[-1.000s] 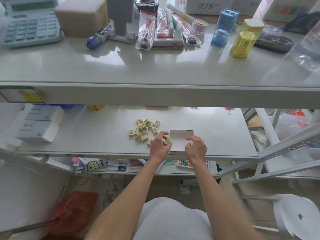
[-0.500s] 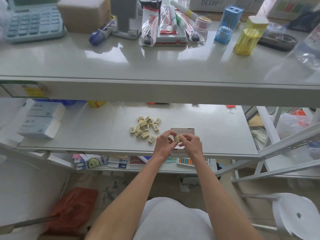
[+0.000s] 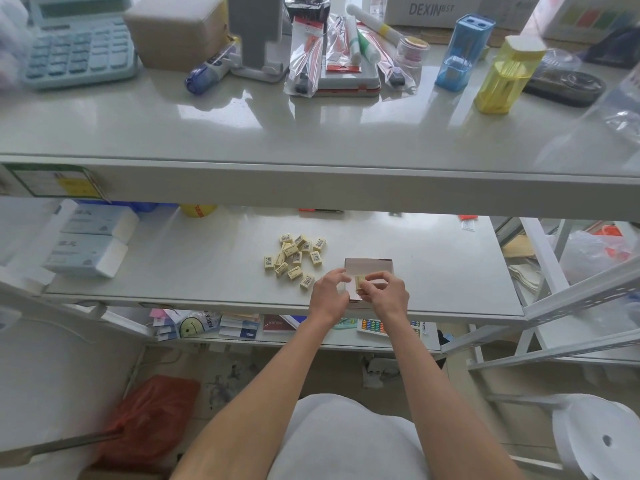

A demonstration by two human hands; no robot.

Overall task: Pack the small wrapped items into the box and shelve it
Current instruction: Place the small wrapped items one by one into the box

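1. Since a second ago, the left hand (image 3: 329, 294) has left the pile (image 3: 294, 259) and come over beside the right hand (image 3: 386, 296). One item (image 3: 359, 282) has gone with it, and the right hand now has it.
2. The right hand pinches the item between thumb and fingertips, over the near part of the box (image 3: 369, 268).
3. The item's long side runs away from the person, toward the back of the shelf (image 3: 207, 265). Its pale yellow face looks up at the camera.
4. The left hand's fingers are curled, just beside the box's left edge. I cannot tell if they touch the box or hold anything.
5. The box lies open on the middle shelf, near the front edge, just right of the pile. Its inside looks pinkish brown.
6. The pile is a loose bunch of the same small yellow items with bar codes on top. They point every which way, and some lie against each other.
7. Both hands hide the near side of the box, so I cannot see if any items are in it.
8. The print on the held item is too small to read.
9. The calculator (image 3: 79, 46) on the top shelf is blurry and cut off at the picture's top.
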